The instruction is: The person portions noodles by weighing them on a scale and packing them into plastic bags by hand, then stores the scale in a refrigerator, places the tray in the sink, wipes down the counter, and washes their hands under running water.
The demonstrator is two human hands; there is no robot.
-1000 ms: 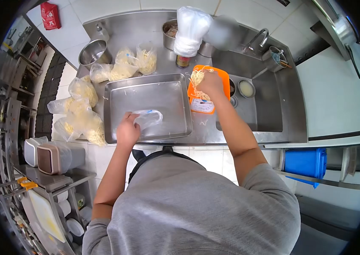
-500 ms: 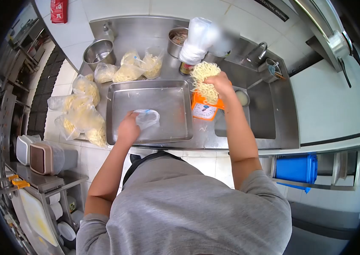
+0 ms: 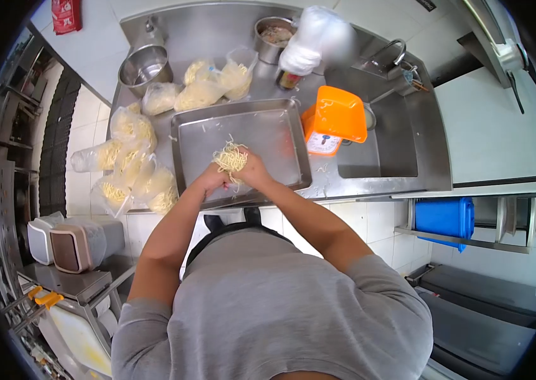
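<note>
My right hand is closed around a clump of yellow noodles, with loose strands sticking out. My left hand is closed right beside it, under the noodles. The clear plastic bag it held a moment ago is mostly hidden by the hands and noodles. Both hands are over the near part of a shallow metal tray, which has a few noodle scraps in it. To its right stands an orange kitchen scale with its pan tilted and a white dial in front.
Several bags of noodles crowd the counter left of the tray, and more bags lie behind it. At the back are a metal pot, another pot with food and a white plastic-wrapped stack. A sink lies right.
My right hand has brought the noodles from the scale leftward to my left hand over the tray. The scale's orange pan now shows without noodles above it.
</note>
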